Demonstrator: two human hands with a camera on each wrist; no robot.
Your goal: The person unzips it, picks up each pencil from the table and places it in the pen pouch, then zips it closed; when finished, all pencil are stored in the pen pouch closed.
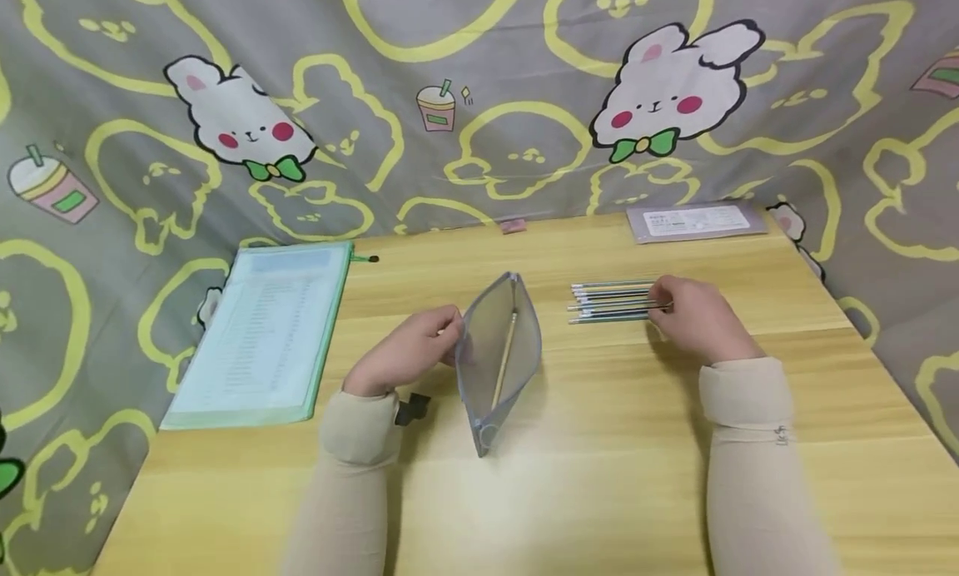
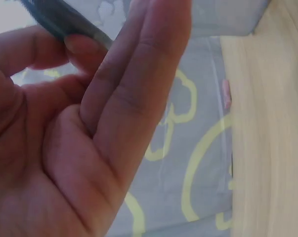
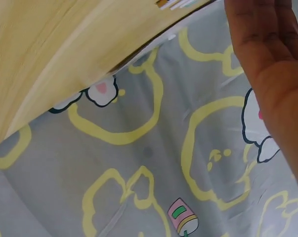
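My left hand (image 1: 408,347) grips the near side of a grey mesh zip pouch (image 1: 487,360), which stands on the table with its mouth spread wide. Inside the pouch lies a slender wooden-coloured stick (image 1: 505,360). In the left wrist view the dark pouch edge (image 2: 64,19) passes between thumb and fingers. To the right, a row of slim pencil-like sticks (image 1: 610,297) with pale ends lies on the table. My right hand (image 1: 700,314) pinches one dark stick at the row's right end; its fingertips partly hide the hold. The right wrist view cuts off these fingers.
A green-edged clear folder (image 1: 255,335) with a printed sheet lies at left, a small brush-like tip (image 1: 367,259) beside it. A grey labelled packet (image 1: 697,222) and a small pink piece (image 1: 513,225) sit along the back edge. A black object (image 1: 414,409) lies by the left wrist. A patterned curtain (image 1: 524,85) hangs behind.
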